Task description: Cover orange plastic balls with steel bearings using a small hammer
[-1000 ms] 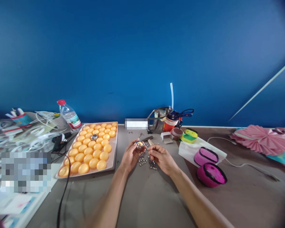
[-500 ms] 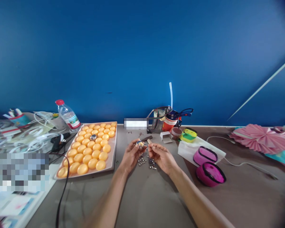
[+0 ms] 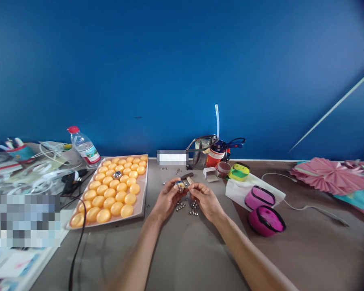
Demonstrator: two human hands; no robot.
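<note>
In the head view, my left hand (image 3: 166, 200) is closed around a small orange ball partly covered with shiny silver pieces (image 3: 180, 185). My right hand (image 3: 206, 200) is pinched right beside that ball; whatever its fingertips grip is too small to make out. Loose silver beads (image 3: 194, 208) lie on the table below and between the hands. A dark stick-like piece (image 3: 187, 176) lies just behind them. To the left stands a white tray (image 3: 144, 190) with rows of orange balls (image 3: 109, 203); one studded silver ball (image 3: 117, 174) sits among them.
A red-capped bottle (image 3: 85, 150) and a tangle of pale strips (image 3: 42, 178) are at the left. A dark cable (image 3: 79, 246) crosses the tray's near corner. On the right are magenta containers (image 3: 265, 221), a yellow-green container (image 3: 239, 171), an orange cup (image 3: 214, 157) and pink folded paper (image 3: 333, 178).
The view has shifted slightly, so most things appear a little further left. Both hands stay close together at the ball, which looks slightly turned in the left fingers.
</note>
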